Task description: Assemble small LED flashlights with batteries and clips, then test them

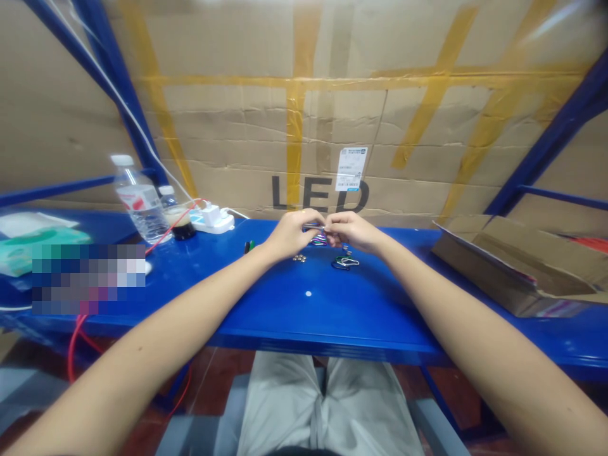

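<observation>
Apparently, above the table (266, 310), a rod (313, 227) was pinched by the left hand (291, 235) and right hand (352, 232); light, even pressure was called for.

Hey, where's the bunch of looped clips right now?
In the head view, the bunch lies on the blue table, just right of centre, on the near side of the right hand.

Between my fingers (336, 219) and my lap (285, 399), the blue surface (308, 323) leaves me a broad low path. Just this side of the fingers, carabiners (345, 262) and small gold-coloured pieces (299, 258) obstruct its far end. A cardboard wall (228, 145) stops me beyond; a water bottle (142, 208) stands well left, an open carton (503, 278) well right.
</observation>
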Available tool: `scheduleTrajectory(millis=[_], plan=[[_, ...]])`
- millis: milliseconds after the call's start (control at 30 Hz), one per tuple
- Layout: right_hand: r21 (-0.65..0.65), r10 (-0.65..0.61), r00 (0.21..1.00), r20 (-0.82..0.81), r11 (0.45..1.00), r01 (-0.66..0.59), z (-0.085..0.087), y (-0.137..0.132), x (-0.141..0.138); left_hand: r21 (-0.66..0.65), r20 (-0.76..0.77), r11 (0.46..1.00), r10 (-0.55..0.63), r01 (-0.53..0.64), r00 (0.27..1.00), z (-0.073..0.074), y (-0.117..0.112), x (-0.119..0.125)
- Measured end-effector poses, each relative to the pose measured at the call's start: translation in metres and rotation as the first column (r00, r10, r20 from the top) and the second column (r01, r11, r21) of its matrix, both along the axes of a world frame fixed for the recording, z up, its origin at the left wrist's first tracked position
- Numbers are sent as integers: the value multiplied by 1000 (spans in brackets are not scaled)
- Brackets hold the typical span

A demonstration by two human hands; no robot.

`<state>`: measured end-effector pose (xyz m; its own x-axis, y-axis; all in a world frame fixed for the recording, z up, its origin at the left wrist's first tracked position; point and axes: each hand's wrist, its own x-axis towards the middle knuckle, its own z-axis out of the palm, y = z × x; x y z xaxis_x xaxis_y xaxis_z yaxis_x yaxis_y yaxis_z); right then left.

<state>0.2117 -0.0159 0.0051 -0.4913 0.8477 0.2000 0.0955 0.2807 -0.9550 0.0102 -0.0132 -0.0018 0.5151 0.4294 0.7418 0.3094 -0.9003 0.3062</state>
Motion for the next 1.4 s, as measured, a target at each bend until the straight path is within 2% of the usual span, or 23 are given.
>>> scheduleTrajectory(millis=[133,233,367,467,633,767,967,1200,1400], plan=[[10,9,1000,-6,1000,-9,4,-2,1,-43,-11,997,70,-70,997,-2,0,1],[32,3,1000,12,999,-3,6,-3,3,-14,-73,991,130,-131,989,-6,2,3],[53,-16,998,66,999,12,6,-2,3,22,-149,990,142,-141,978,-8,6,3],[14,-14,997,74,1000,13,4,-2,2,5,-176,989,144,-146,974,-7,4,2],[-66,11,1000,25,998,-9,3,-1,2,-87,-166,987,118,-134,979,-8,-4,3],[-127,33,999,27,992,-29,5,-1,5,-46,-174,992,107,-117,979,-7,-9,5],[-118,-9,999,52,993,15,8,-1,5,-34,-154,993,102,-109,983,-4,-11,5],[-212,23,998,-51,977,-33,9,-3,3,-7,-58,992,125,-126,990,-8,-4,5],[-264,13,997,-81,964,-34,12,-6,-1,7,-10,997,83,-83,996,-4,-8,8]])
